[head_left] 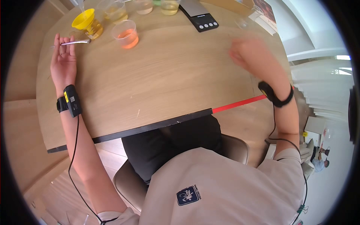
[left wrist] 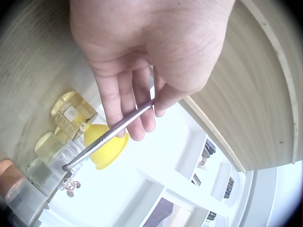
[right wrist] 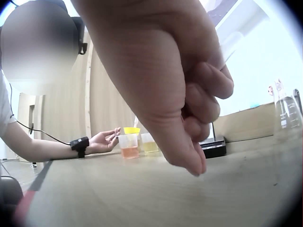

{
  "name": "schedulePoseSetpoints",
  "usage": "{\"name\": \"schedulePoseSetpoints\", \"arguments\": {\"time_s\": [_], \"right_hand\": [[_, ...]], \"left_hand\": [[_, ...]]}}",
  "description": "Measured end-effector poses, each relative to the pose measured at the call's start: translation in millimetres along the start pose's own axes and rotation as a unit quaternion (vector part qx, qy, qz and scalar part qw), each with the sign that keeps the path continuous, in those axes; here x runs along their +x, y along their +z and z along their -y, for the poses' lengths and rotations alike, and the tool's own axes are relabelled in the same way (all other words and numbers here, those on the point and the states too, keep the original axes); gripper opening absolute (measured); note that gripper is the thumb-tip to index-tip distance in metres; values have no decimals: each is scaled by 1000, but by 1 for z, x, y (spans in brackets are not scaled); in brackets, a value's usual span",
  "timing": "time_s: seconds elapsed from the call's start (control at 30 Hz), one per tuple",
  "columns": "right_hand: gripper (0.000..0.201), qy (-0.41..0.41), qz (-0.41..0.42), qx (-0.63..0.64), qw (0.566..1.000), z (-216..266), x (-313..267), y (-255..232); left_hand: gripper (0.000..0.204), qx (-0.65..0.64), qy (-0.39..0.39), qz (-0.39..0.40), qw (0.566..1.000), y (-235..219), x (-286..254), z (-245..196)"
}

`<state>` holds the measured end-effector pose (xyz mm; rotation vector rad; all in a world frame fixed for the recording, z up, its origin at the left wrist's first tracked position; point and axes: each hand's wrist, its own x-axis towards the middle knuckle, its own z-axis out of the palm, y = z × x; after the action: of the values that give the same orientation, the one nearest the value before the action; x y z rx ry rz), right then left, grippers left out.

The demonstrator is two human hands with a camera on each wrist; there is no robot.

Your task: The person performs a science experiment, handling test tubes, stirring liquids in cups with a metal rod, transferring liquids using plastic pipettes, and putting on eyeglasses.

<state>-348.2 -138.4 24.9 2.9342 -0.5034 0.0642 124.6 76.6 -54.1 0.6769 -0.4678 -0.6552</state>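
Note:
My left hand (head_left: 63, 62) is palm up over the table's left side. Its thumb and fingers pinch a slim metal rod (left wrist: 113, 132) with a small flattened end. Just beyond it, a yellow funnel (head_left: 83, 20) sits on a beaker (left wrist: 72, 113) of yellow liquid. A clear cup of orange liquid (head_left: 127, 35) stands to the right. My right hand (head_left: 253, 54), blurred, is over the table's right side with its fingers curled in. A pale translucent shape (right wrist: 232, 47) shows at the fist's far edge; I cannot tell whether the hand holds it.
Several clear cups with pale liquids (head_left: 169, 6) line the back. A black scale (head_left: 202, 22) lies right of them. At the back right stand a clear glass flask (right wrist: 286, 113) and a brown box (head_left: 234, 5). The table edge (head_left: 161, 123) runs in front of my lap.

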Motion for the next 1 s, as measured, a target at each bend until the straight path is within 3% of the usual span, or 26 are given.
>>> {"name": "schedulePoseSetpoints", "arguments": {"time_s": [0.07,0.2,0.27,0.4,0.5,0.57,0.6,0.67,0.7,0.77,0.87,1.0], "right_hand": [[10,-36,120,38,991,10,-19,-16],[10,-77,165,103,978,40,-9,-21],[10,-51,22,165,985,31,9,-1],[9,18,-44,90,995,-2,11,11],[7,-53,24,-23,998,12,-13,-9],[5,-29,180,83,980,37,-16,-27],[5,-31,180,86,979,41,-9,-28],[8,-11,73,231,970,42,12,-22],[8,-14,68,235,970,39,23,-15],[9,6,-81,191,978,32,44,0],[12,-29,-81,97,992,40,69,11],[14,-61,-83,150,983,51,68,23]], "left_hand": [[41,-41,-11,28,999,0,1,1],[42,-15,-22,34,999,-1,3,0],[42,6,-14,14,1000,1,2,-1],[42,7,-8,4,1000,-1,3,-1],[42,-43,-18,45,998,-7,3,0],[39,-28,-23,31,999,2,0,1],[39,-26,-23,30,999,1,0,3],[39,-30,-24,32,999,-1,2,2],[39,-24,-21,32,999,-1,2,1],[38,-31,-14,22,999,4,1,2],[37,-33,-6,15,999,12,-1,2],[37,-65,-16,46,997,5,-1,4]]}}
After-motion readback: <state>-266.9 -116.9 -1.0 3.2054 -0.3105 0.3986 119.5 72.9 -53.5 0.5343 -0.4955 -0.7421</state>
